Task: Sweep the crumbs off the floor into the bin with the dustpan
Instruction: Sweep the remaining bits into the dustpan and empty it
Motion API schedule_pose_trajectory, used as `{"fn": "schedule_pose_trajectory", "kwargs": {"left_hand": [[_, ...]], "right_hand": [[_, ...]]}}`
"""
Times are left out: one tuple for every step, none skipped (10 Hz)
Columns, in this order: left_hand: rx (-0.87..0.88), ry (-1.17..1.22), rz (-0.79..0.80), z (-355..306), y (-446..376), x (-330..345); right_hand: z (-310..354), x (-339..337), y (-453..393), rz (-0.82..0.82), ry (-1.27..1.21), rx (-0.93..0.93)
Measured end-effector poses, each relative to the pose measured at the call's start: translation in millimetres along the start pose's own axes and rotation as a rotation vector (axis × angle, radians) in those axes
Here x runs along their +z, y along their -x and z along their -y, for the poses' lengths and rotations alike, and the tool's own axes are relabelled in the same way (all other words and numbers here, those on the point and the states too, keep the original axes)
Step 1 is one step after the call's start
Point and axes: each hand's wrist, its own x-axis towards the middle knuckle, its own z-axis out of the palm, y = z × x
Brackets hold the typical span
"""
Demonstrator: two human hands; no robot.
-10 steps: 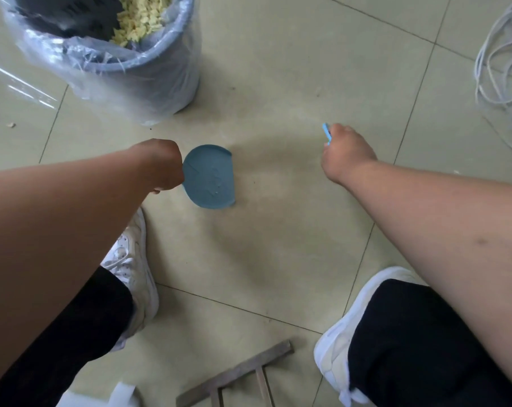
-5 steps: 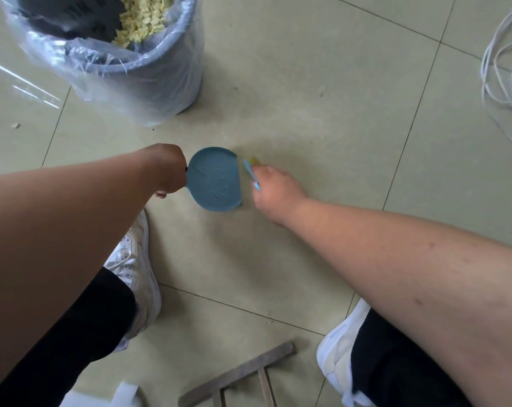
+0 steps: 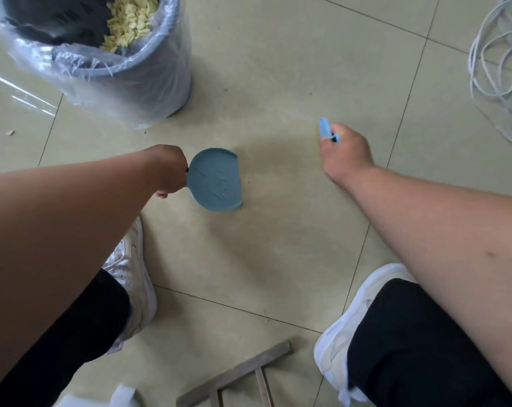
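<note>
Hiding the dustpan (image 3: 215, 180) handle, left hand (image 3: 169, 168) grips it.

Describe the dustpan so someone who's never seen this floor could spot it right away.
Find the bin lined with clear plastic at the top left. Just below it and to its right on the tiled floor, the left hand holds the dustpan. It is a flat, rounded blue scoop, much larger than the light blue brush in the right hand.

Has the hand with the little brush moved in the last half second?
Yes. The right hand with the brush swung rightward, away from the dustpan toward the tile seam.
</note>
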Motion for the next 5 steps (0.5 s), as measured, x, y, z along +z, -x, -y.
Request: {"fn": "schedule_pose_trajectory", "kwargs": {"left_hand": [[0.044, -0.023, -0.001, -13.6, -3.1, -2.2], [0.054, -0.028, -0.008, -28.1, -6.9, -3.0], [0.070, 0.016, -0.002, -45.9, -9.1, -4.1], [0.044, 0.122, 0.013, -63.1, -10.2, -5.2], [0.049, 0.223, 0.038, -87.8, -0.4, -21.2]], "right_hand": [[-37.6, -29.3, -8.3, -0.023, 0.082, 0.141], [-64.2, -40.7, -8.8, 0.015, 0.163, 0.280], [-72.2, -32.7, 1.9, 0.069, 0.182, 0.330], [-61.9, -14.3, 19.5, 0.120, 0.195, 0.217], [-36.6, 7.0, 38.3, 0.195, 0.177, 0.084]]}}
